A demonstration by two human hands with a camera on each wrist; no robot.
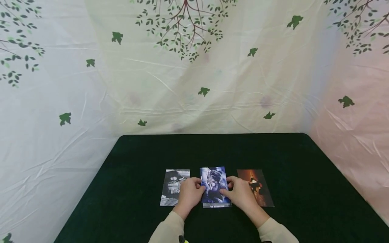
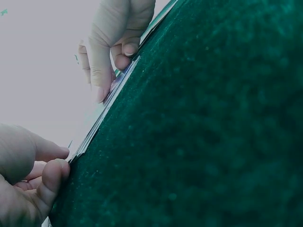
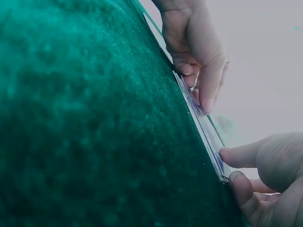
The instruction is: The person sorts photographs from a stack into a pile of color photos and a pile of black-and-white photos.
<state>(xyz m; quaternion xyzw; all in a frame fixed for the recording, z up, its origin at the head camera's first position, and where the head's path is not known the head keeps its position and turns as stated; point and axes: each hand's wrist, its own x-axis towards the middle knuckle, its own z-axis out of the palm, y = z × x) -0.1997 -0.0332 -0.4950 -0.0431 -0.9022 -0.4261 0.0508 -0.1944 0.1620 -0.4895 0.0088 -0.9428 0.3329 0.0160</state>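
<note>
A small stack of thin, rectangular picture cards [image 1: 214, 184] lies on a dark green, velvety cloth-covered tabletop [image 1: 136, 162], a person's bare hands closing in on it from both sides. The top card [image 1: 212, 196] carries a blue-and-violet picture; beneath it, at the stack's near edge, a pale grey strip of another card [image 1: 217, 205] peeks out. The wrist views show several thin edges layered together, not quite flush.

The left hand [image 1: 189, 194] is at the stack's left edge, thumb and fingertips pinching the side with only a narrow gap between them. The right hand [image 1: 241, 194] mirrors it at the right edge — its thumb lies over the top card's face, its other fingers bent at the side.

Left of the stack lies a black-and-white glossy picture card [image 1: 169, 189], its right part hidden by the left hand. Right of the stack lies a dark card with a glowing orange picture [image 1: 263, 189], partly covered by the right hand. Cream-coloured sleeves [image 1: 168, 229] reach in from the near side of the stack. Beyond it — past the table's far edge — hangs a pale, creased fabric backdrop [image 1: 170, 84] printed with green leaves and reddish-brown branches.
</note>
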